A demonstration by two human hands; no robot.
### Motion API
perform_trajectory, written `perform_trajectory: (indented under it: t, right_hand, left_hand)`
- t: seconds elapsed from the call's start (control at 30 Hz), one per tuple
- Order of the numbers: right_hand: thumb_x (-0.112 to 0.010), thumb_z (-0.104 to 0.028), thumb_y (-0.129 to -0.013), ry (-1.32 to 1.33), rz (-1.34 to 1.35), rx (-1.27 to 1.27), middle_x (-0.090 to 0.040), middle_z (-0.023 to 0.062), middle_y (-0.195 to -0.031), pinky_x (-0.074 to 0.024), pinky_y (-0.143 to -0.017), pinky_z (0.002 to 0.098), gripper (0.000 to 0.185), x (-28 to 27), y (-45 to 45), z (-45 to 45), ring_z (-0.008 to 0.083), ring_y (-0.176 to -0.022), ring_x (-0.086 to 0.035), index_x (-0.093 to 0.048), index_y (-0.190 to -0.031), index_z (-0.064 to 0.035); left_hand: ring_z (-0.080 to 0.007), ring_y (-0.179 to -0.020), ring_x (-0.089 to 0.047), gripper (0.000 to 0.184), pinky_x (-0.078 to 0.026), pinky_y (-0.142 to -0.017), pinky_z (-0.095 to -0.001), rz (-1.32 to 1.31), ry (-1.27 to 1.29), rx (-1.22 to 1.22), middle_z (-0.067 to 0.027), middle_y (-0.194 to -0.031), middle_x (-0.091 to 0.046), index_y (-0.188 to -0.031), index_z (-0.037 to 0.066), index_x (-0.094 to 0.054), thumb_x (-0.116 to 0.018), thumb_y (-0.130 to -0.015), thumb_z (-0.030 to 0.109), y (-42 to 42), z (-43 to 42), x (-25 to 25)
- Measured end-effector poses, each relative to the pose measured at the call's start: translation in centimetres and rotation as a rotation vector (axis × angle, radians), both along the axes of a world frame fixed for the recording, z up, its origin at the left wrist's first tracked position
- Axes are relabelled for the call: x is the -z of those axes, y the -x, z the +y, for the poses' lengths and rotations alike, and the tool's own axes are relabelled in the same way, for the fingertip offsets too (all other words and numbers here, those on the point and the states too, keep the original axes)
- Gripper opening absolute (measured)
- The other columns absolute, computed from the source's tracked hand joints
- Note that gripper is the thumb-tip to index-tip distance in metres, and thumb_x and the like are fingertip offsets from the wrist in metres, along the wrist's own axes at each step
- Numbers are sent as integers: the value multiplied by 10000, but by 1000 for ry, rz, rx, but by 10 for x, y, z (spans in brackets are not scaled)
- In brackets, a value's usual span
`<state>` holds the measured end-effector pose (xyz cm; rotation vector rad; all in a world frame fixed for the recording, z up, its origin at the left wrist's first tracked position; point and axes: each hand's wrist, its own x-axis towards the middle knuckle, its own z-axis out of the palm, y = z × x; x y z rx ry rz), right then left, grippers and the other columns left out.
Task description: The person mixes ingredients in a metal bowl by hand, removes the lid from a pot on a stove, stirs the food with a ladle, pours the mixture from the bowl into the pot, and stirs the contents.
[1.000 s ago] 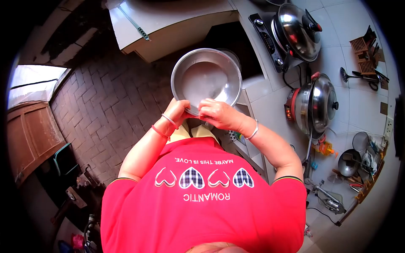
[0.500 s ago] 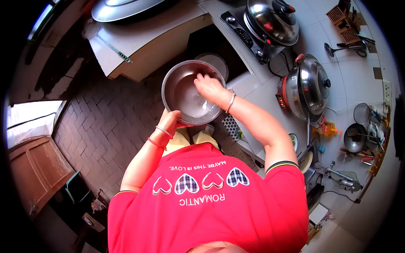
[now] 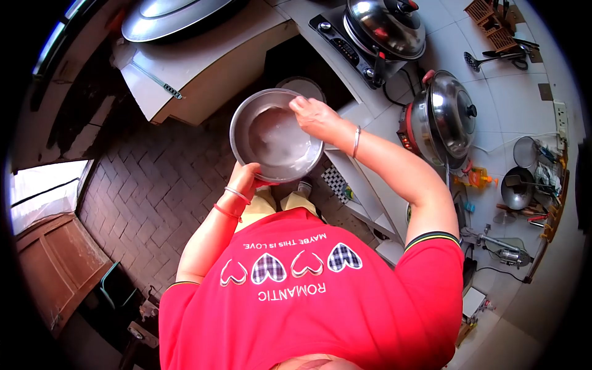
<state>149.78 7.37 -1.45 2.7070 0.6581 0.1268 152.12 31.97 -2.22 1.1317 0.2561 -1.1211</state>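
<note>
A round metal basin is held in front of my body, with cloudy whitish liquid in it. My left hand grips its near left rim, the thumb over the edge and the other fingers hidden beneath. Over the far right rim is my right hand, its fingers bunched and curled together just at the inner edge. Whatever those fingers hold, if anything, I cannot make out. A pale ripple crosses the liquid near the right hand.
On the right counter stand a lidded pot on a black cooktop and a second lidded pot. A large metal lid lies on the left counter. Brick paving lies below; a round pale lid-like object is behind the basin.
My right hand has moved from over the liquid up to the far right rim, its elbow swinging outward. The basin has shifted slightly left; my left hand keeps its grip.
</note>
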Motion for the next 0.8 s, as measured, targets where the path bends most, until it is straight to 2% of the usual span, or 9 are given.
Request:
perform_trajectory:
  t: [0.07,0.2,0.33,0.4,0.43,0.53,0.6,0.73,0.8]
  right_hand:
    - [-556,-89,-674,-51,110,233,-518,89,-905,-466,-628,275,130,0,23,11,215,-861,-506,-641,-748,-24]
    - [-579,-48,-614,-516,566,446,-579,192,-734,-494,-665,428,123,-29,40,28,339,-798,-579,-628,-712,6]
    - [-559,-65,-706,-1645,293,351,-571,143,-958,-489,-735,397,205,-54,22,39,298,-871,-580,-631,-897,-45]
    - [-584,-71,-717,-609,89,531,-569,126,-990,-488,-721,377,150,-19,41,54,285,-855,-579,-631,-855,-34]
    - [-593,-58,-721,-460,-92,401,-583,125,-912,-486,-705,356,97,-32,48,51,270,-818,-584,-621,-806,-20]
    - [-576,-50,-749,-1107,-302,537,-589,90,-816,-483,-677,344,40,-75,64,24,246,-788,-585,-602,-773,-31]
    - [-570,-41,-755,-1346,177,565,-592,124,-758,-480,-718,348,58,-92,89,3,279,-832,-590,-606,-793,-15]
    - [-601,-68,-749,-1078,430,662,-559,127,-945,-456,-773,358,275,-52,185,-52,283,-884,-560,-591,-1020,-22]
    - [-566,-119,-851,-1741,557,1076,-617,77,-898,-493,-640,301,186,-50,238,-62,166,-740,-606,-593,-996,-6]
  left_hand:
    - [-327,-818,-629,448,-574,-646,-452,-2,-3,2,-195,-1011,-561,-1190,-59,-393,-424,-744,-34,-3,7,24]
    - [-304,-758,-625,259,-569,-680,-462,53,-36,-35,-163,-844,-592,-917,-115,-549,-444,-703,-14,-1,2,35]
    - [-363,-806,-631,324,-566,-699,-470,14,-9,23,-223,-909,-605,-979,-145,-529,-430,-696,-21,-4,4,31]
    - [-375,-796,-630,334,-567,-706,-461,72,-38,36,-240,-914,-600,-970,-168,-516,-419,-687,-21,-8,6,45]
    - [-384,-783,-627,323,-567,-709,-451,70,-14,39,-247,-910,-596,-942,-183,-514,-413,-681,-22,-11,6,44]
    - [-376,-790,-623,309,-567,-695,-441,66,-11,-2,-238,-900,-594,-923,-168,-534,-416,-674,-29,-10,5,43]
    - [-363,-801,-625,290,-566,-701,-439,83,-16,13,-240,-907,-600,-913,-157,-552,-433,-683,-26,-9,4,30]
    - [-361,-817,-634,310,-561,-711,-450,68,-3,-28,-241,-923,-611,-977,-168,-533,-459,-714,-21,-6,7,45]
    - [-367,-828,-634,319,-557,-713,-465,75,-18,-101,-244,-945,-607,-1003,-162,-528,-443,-724,-34,-3,11,38]
